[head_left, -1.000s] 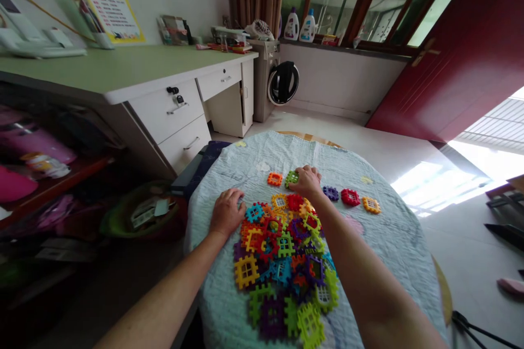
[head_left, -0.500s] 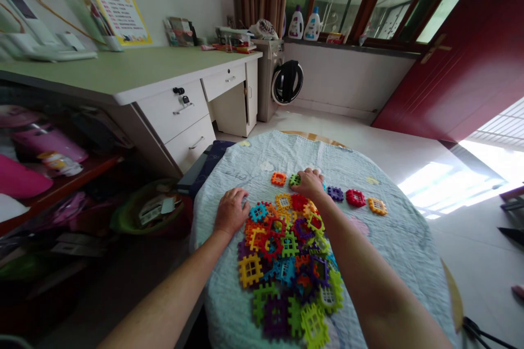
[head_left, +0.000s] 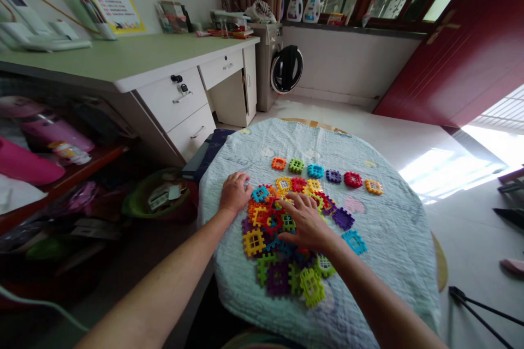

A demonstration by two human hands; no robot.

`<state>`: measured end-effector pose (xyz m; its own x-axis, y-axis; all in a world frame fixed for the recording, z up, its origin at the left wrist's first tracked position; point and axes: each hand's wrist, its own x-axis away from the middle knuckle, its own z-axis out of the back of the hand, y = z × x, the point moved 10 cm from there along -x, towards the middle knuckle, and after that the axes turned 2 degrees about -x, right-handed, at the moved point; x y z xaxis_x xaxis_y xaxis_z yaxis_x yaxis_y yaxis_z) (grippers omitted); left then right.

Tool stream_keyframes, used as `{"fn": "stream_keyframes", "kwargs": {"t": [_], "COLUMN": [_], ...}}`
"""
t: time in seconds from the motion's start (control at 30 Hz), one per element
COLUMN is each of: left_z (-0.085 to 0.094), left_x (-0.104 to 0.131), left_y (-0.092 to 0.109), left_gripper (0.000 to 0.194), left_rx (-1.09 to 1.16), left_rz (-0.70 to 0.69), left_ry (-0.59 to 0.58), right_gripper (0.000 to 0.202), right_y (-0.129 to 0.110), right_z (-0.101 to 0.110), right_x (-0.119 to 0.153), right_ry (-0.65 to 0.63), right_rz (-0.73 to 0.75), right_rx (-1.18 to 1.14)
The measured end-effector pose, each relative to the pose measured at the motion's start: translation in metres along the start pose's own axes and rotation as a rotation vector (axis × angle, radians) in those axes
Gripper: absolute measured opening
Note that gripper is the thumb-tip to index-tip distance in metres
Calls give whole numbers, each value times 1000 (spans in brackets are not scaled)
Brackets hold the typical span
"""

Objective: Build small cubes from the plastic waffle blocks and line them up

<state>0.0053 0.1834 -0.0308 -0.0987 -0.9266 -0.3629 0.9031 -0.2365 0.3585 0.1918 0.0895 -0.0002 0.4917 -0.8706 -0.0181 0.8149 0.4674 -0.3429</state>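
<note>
My right hand [head_left: 308,222] hovers over or touches a heap of plastic interlocking building blocks, its fingers spread; no block shows in its grasp. At the heap's left edge my left hand [head_left: 236,192] lies on the cloth, fingers loosely stretched, beside a light-blue block [head_left: 260,193]. In the heap are a yellow window block [head_left: 254,242], a dark purple block [head_left: 278,278] and a lime block [head_left: 311,287]. Right of the heap lie a purple block [head_left: 343,218] and a blue block [head_left: 354,241]. Behind it runs a spaced row, from an orange block [head_left: 279,163] to a yellow-orange block [head_left: 374,186].
A pale blue cloth [head_left: 393,251] covers the round table. A desk [head_left: 164,60] stands at the left, with a cluttered basket [head_left: 141,196] below it. Beyond are a washing machine [head_left: 265,65] with its door open and a red door [head_left: 442,65].
My right hand has come back from the row to the heap, and its fingers have spread. The green and light-blue row blocks are now uncovered. My left hand stays beside the heap.
</note>
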Motion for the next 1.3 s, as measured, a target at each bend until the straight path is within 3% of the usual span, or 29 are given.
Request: {"fn": "stream_keyframes", "kwargs": {"t": [0.2, 0.3, 0.37, 0.5, 0.6, 0.67, 0.77, 1.13, 1.3], "left_z": [1, 10, 19, 30, 26, 20, 15, 26, 35], "left_x": [-3, 7, 29, 99, 140, 152, 151, 133, 127], "left_y": [0, 11, 29, 74, 92, 98, 102, 110, 103], "left_gripper": [17, 30, 53, 106, 121, 126, 118, 45, 34], "left_rx": [80, 189, 225, 245, 221, 197, 145, 75, 144], "left_rz": [3, -27, -110, -316, -376, -371, -337, -326, -275], "left_ry": [-39, -131, -225, -411, -457, -436, -349, -91, 1], "right_gripper": [56, 59, 65, 91, 111, 112, 101, 42, 26], "right_y": [11, 16, 12, -9, -18, -19, -14, 40, 63], "right_z": [3, 12, 13, -2, -21, -29, -29, 5, 15], "right_x": [0, 13, 30, 71, 92, 97, 99, 120, 133], "right_ry": [61, 110, 110, 34, -27, -23, 68, 491, 595], "right_rz": [-89, -133, -128, -67, -52, -50, -63, -173, -242], "right_rx": [4, -21, -40, -70, -64, -49, -33, -114, -267]}}
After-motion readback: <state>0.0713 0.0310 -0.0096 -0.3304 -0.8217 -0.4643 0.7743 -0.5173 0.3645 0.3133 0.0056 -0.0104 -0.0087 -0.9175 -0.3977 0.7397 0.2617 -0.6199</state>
